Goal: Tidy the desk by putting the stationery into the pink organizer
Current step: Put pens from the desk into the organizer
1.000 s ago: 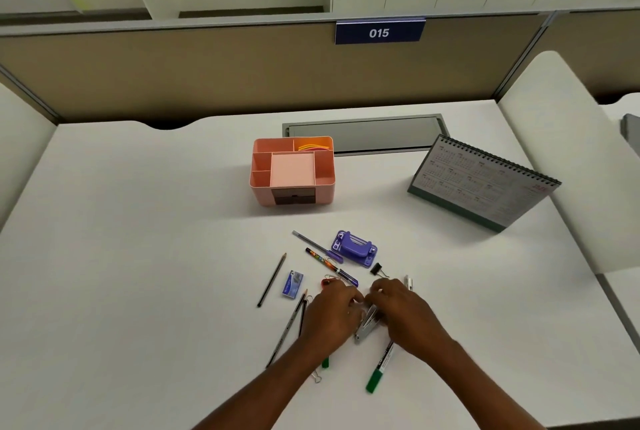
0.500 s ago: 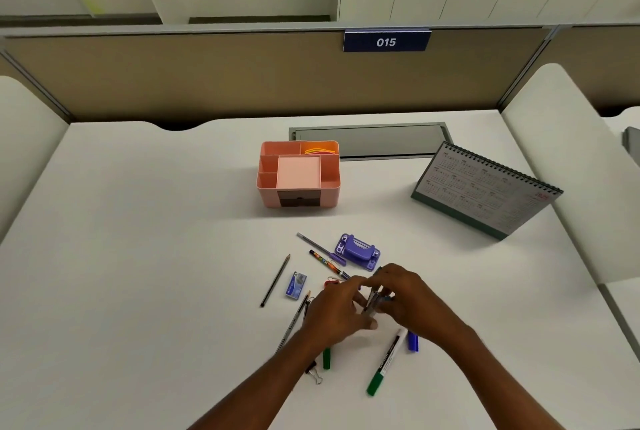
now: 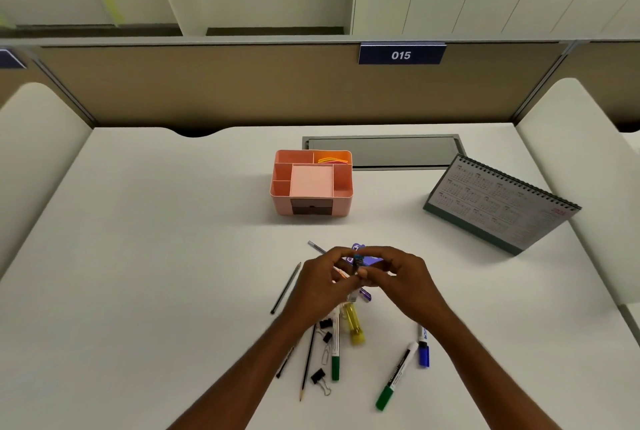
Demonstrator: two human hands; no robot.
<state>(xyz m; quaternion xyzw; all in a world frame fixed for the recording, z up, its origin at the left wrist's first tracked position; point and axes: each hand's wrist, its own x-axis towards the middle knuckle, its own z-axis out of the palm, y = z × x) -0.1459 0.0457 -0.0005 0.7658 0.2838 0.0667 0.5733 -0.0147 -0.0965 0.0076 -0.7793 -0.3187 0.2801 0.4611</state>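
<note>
Looks mid-pickup: pinching, in left hand (image 3: 320, 285), a small blurred item (image 3: 358, 261), right hand (image 3: 398, 279) curled on it too. Next calls for carrying it forward to the organizer (image 3: 282, 204), well apart. Counted lying loose: three pencils (image 3: 285, 287), three binder clips (image 3: 318, 377), two green markers (image 3: 335, 360), one highlighter (image 3: 356, 329), one blue marker (image 3: 424, 355).

The surface (image 3: 156, 273) looks like smooth, matt white laminate, and the pink organizer (image 3: 280, 204) is smooth plastic with a faint sheen. The green marker (image 3: 396, 376) has a glossy plastic barrel, the yellow highlighter (image 3: 355, 325) is translucent plastic, and the binder clip (image 3: 318, 377) is black metal with wire handles. The calendar (image 3: 498, 204) shows matt paper on a wire spiral; the small dark item (image 3: 358, 259) is too blurred to judge.
</note>
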